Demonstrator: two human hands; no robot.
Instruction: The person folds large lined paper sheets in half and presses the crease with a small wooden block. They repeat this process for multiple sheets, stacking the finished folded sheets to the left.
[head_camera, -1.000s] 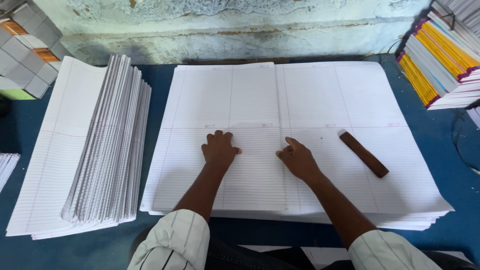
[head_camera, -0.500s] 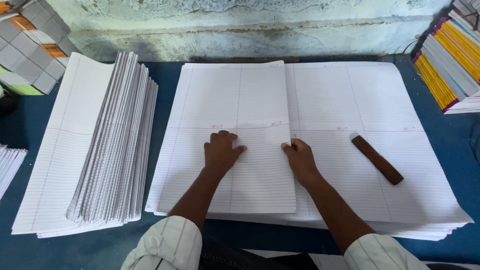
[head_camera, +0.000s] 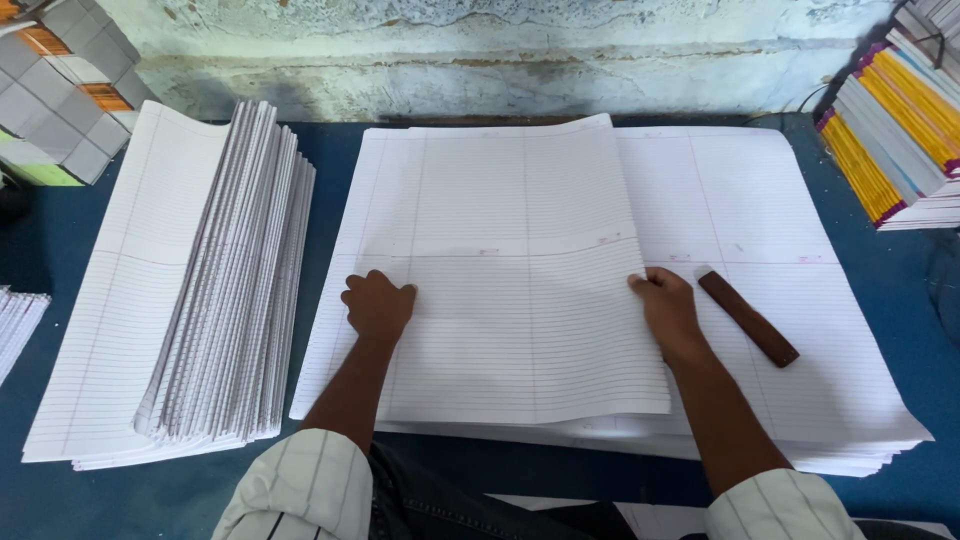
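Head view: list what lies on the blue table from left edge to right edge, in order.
Grey blocks → stack of folded ruled sheets → left hand on the folded-over ruled sheet → right hand at that sheet's right edge → brown wooden stick → stacked notebooks with yellow spines.
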